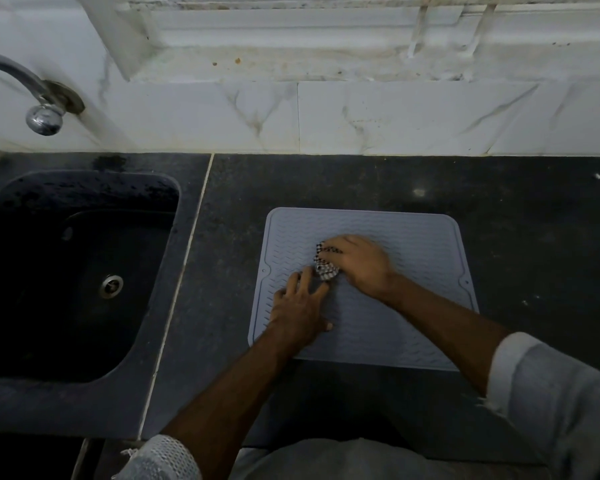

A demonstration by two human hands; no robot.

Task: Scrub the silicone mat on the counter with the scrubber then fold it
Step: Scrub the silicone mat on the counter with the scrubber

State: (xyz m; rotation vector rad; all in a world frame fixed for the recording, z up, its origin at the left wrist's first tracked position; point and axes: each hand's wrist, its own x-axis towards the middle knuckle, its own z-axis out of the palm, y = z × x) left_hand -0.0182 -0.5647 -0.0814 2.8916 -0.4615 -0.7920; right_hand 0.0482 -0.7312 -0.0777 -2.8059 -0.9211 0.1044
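Under both hands, grey ribbed mat (409, 271) flat on dark stone counter (534, 220). Right hand (359, 263) curled round checkered scrubber (324, 265) mid-mat. Left hand (300, 308) spread, pressing mat. Left of it: black sink (77, 271), tap (44, 116). Beyond: marble tiles (395, 116). No legible writing.

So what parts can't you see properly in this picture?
- Head view: most of the scrubber is hidden under the right hand.
- The silicone mat: its near edge is covered by both forearms, and the part under the left hand is hidden.
- The tap is cut off by the left edge.
- The sink inside is too dark.
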